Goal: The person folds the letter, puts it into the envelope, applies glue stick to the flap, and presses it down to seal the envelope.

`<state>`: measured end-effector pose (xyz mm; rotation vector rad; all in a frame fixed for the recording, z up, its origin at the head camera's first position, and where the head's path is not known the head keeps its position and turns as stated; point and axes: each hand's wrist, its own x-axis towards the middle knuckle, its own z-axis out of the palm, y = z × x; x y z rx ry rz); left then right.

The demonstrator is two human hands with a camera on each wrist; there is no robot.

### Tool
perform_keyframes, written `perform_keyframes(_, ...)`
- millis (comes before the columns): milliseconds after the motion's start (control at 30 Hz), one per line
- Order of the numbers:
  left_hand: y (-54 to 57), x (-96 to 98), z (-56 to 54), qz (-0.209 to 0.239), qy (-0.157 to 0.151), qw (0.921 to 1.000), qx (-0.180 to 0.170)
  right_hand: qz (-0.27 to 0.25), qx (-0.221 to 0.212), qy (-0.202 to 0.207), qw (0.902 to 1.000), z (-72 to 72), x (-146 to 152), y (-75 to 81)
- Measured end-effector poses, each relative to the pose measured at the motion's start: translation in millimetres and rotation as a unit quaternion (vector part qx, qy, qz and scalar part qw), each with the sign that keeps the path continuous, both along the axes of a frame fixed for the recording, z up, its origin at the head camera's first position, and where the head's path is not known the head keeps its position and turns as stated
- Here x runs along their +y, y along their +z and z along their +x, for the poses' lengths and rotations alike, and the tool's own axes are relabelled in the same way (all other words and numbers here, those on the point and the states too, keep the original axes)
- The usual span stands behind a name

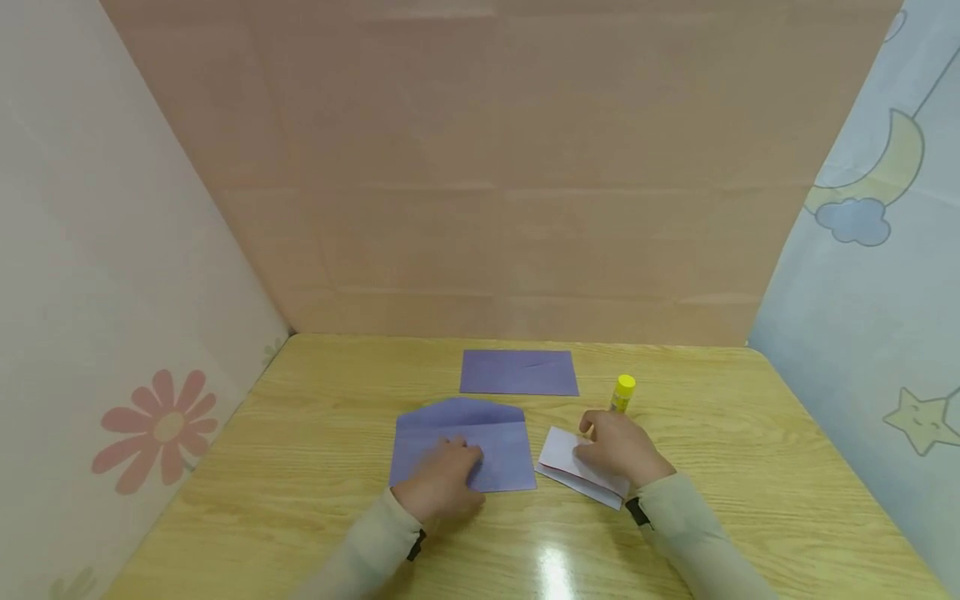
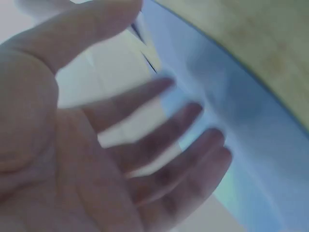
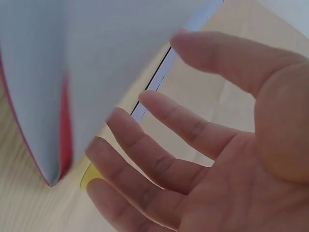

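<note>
A purple paper envelope [image 1: 498,458] lies with its flap opened out at the far side. My left hand [image 1: 444,477] is over its front part, fingers spread and slightly bent, and in the left wrist view the fingertips [image 2: 212,140] come right at the blue-looking paper [image 2: 270,130]. To the right is a folded white card [image 1: 562,450], its fold standing a little apart with a red strip inside. My right hand [image 1: 618,447] reaches over the card, and the right wrist view has its loosely bent fingers [image 3: 145,150] along the card's edge [image 3: 111,63].
A yellow-capped glue stick [image 1: 622,393] stands upright just beyond the right hand. Farther back lies a flat purple rectangle [image 1: 517,372] of paper. Papered walls [image 1: 495,167] close off the back and both sides of the wooden table [image 1: 315,433].
</note>
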<state>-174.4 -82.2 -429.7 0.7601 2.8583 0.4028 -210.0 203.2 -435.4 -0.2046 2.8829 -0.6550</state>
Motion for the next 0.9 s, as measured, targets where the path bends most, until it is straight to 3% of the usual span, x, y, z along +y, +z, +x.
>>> perform_keyframes(100, -4.1, -10.6, -10.2, -0.007, 0.059, 0.9975, 0.038, 0.004, -0.001, 0.003, 1.0000, -0.3, -0.3, 0.3)
perform_keyframes(200, -7.3, -21.4, -18.7, -0.001, 0.085, 0.9958, 0.036, 0.012, 0.002, 0.008, 0.9999, -0.8, -0.2, -1.3)
perform_keyframes(400, -8.3, -30.4, -25.5, 0.008, 0.092, 0.9957, -0.001, 0.019, 0.006, 0.008, 0.9998, -1.8, 1.1, -6.2)
perform_keyframes(600, -6.5, -28.5, -27.0, 0.013, 0.102, 0.9947, -0.005, 0.023, 0.005, 0.006, 0.9997, -4.3, 2.2, -8.7)
perform_keyframes(900, -9.3, -26.1, -28.5, 0.018, 0.112, 0.9934, -0.014, -0.022, -0.025, -0.021, 0.9992, -1.6, 2.5, -10.0)
